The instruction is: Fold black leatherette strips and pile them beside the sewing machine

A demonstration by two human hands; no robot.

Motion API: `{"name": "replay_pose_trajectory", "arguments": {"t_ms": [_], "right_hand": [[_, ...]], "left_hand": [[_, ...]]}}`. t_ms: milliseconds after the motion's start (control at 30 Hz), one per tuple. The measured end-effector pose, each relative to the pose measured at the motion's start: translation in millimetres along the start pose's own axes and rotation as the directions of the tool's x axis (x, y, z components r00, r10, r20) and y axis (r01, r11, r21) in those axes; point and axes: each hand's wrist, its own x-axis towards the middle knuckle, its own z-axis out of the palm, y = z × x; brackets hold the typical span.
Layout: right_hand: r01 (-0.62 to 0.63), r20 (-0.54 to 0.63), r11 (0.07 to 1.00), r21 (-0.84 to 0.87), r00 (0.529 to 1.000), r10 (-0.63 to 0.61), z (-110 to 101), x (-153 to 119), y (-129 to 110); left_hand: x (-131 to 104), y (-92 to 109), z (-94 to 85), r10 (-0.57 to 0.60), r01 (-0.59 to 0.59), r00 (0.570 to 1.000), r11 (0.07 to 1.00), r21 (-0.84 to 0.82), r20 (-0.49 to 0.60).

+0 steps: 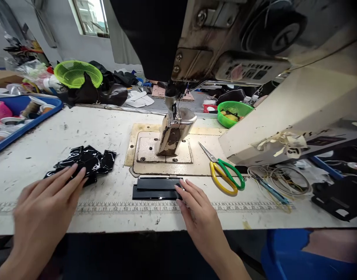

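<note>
Plainly, the handling here is light work with thin, glossy material. On the table, two black strips, the upper strip and the lower strip, lie flat near the middle of the near edge and run along it, the upper one partly over the lower one. The right hand rests at their right end, index fingertip on the strips, thumb at the near right corner; whether they pinch or merely touch, I cannot tell. The left hand reaches over a heap of shiny black pieces towards the table's left side, fingers stretched and close together; its thumb is hidden, so a grip cannot be confirmed.

To work well, keep the right fingertips low and steady, so that the strips stay parallel to the measuring tape along the near edge. With the left, separate one piece by its rim, since glossy faces may cling. The scissors, right of the strips, deserve clearance.
</note>
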Motion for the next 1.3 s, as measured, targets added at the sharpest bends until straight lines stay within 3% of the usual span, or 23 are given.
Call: {"name": "replay_pose_trajectory", "arguments": {"t_ms": [67,100,200,300,467,600,767,900,1067,1133,1200,1300], "right_hand": [[0.021,0.020,0.999,-0.034,1.000,-0.021,6.7,8.0,1.2],[0.038,0.038,0.998,-0.048,0.999,-0.037,9.3,11.1,1.5],[0.064,0.084,0.996,-0.065,0.995,-0.059,12.0,15.7,1.5],[0.045,0.113,0.998,-0.039,0.993,-0.041,6.0,12.4,0.9],[0.037,0.181,0.998,0.059,0.982,-0.047,-11.4,-7.4,-3.4],[-0.067,0.070,0.997,-0.026,0.995,0.068,-14.2,-16.8,-7.1],[-0.152,0.022,0.988,-0.026,0.988,0.152,-10.6,-7.3,-12.1],[-0.137,-0.024,0.990,-0.023,0.990,0.136,-8.6,-1.6,-19.5],[-0.090,-0.122,0.995,-0.038,0.989,0.085,1.1,-7.6,-33.1],[-0.077,-0.156,0.996,-0.034,0.985,0.071,6.0,-9.8,-37.9],[-0.062,-0.176,0.998,-0.004,0.983,0.060,9.1,-10.0,-41.6],[-0.064,-0.213,0.993,0.096,0.974,0.083,10.0,-7.2,-45.5]], "left_hand": [[7.7,15.8,8.3,0.066,-0.067,0.998,0.990,0.122,0.012],[9.3,28.9,13.8,0.112,-0.117,0.993,0.987,0.108,0.043],[8.1,70.7,32.7,0.276,-0.252,0.947,0.956,-0.151,0.167],[5.0,94.9,45.3,0.249,-0.164,0.919,0.946,-0.280,0.305],[-6.0,94.8,36.3,0.211,-0.089,0.901,0.945,-0.314,0.380],[-15.7,90.4,25.6,0.176,-0.051,0.912,0.945,-0.324,0.370],[-14.5,99.0,24.8,0.169,-0.024,0.888,0.946,-0.323,0.428],[-15.9,120.5,23.6,0.111,0.012,0.923,0.949,-0.315,0.370],[-22.2,144.9,19.4,-0.122,0.270,0.936,0.851,-0.450,0.331],[-24.7,149.7,20.5,-0.188,0.303,0.942,0.831,-0.467,0.277],[-26.8,152.3,23.8,-0.131,0.195,0.977,0.873,-0.447,0.171],[-28.2,154.2,29.7,0.082,-0.053,0.994,0.937,-0.345,0.069]]}}
